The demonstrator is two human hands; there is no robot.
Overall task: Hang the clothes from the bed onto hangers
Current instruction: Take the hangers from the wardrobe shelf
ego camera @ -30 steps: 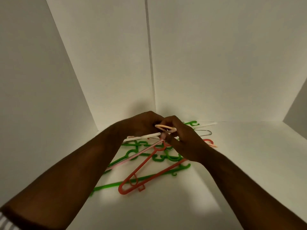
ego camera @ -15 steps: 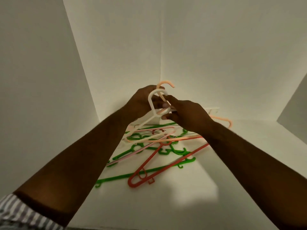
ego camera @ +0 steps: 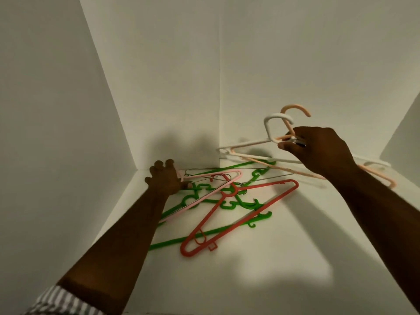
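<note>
My right hand [ego camera: 318, 151] pinches the necks of the white hanger [ego camera: 276, 115] and peach hanger [ego camera: 293, 107], held above the shelf [ego camera: 250, 280]. My left hand [ego camera: 163, 180] sits curled at the pink hanger [ego camera: 238, 174]. I cannot tell whether it grips. The red hanger [ego camera: 268, 184] and green hangers [ego camera: 264, 216] lie alongside.

I look into a plain matte white left wall panel [ego camera: 56, 133] and a white back wall panel [ego camera: 306, 53] split by a thin vertical seam [ego camera: 220, 87]. A sliver of white right wall [ego camera: 406, 133] shows. The flat white base panel [ego camera: 216, 298] holds a soft bright light patch [ego camera: 284, 278] near its front edge, and grey shadow [ego camera: 181, 146] pools at its back left corner.
</note>
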